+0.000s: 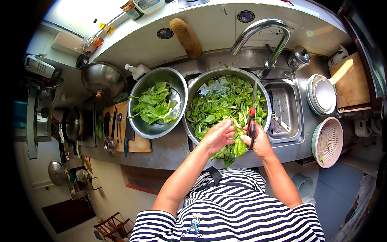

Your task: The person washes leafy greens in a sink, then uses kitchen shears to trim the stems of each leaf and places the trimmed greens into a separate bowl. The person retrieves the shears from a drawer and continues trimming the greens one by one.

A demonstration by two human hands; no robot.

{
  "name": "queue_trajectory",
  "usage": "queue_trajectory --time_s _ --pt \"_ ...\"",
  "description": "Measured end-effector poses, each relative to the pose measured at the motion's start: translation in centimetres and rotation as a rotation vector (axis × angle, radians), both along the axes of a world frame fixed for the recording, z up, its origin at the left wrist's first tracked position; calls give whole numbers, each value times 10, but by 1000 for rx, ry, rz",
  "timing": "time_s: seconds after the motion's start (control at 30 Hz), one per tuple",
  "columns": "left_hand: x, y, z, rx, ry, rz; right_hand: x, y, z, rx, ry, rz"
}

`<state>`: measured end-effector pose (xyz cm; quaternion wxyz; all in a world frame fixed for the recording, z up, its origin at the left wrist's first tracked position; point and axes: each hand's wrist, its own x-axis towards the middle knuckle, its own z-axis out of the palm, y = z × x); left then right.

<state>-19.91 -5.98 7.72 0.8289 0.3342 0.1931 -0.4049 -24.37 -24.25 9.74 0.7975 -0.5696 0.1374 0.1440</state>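
My right hand (258, 140) holds a pair of red-and-black-handled scissors (252, 121), blades pointing up and away from me, and also grips a bunch of leafy greens (237, 146). My left hand (220, 135) is beside that bunch, fingers spread and slightly curled; whether it touches the leaves is unclear. Both hands are over the near rim of a large metal basin (196, 81), where many greens (222, 103) lie in water. Left of it, a smaller metal bowl (181, 87) holds a few leafy greens (155, 104).
A chrome faucet (276, 51) arches behind the basin. To its right are a sink compartment (282, 106), stacked bowls (323, 93) and a plastic colander (327, 142). A cutting board (143, 145) with a knife (128, 136) lies at left, near a lidded wok (104, 78).
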Motion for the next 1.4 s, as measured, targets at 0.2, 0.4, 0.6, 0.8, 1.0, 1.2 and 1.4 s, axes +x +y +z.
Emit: queue_trajectory --time_s 0.2,0.4,0.6,0.8,1.0,1.2,1.4 --pt "-12 -6 13 162 -73 -54 -6 -15 -15 -34 15 -69" --pt "-7 1 14 101 -90 -11 -10 -18 -16 25 102 -142" --pt "-7 2 11 96 -70 25 -10 -20 -15 71 118 -139" --pt "-6 4 8 88 -54 59 -11 -20 -15 79 104 -143" --pt "-9 2 10 72 -90 57 -14 -20 -16 90 108 -136" --pt "-12 -5 13 177 -95 -107 -15 -17 -16 81 57 -151" --pt "-11 -2 -4 191 -52 -110 -12 -20 -17 117 66 -122"
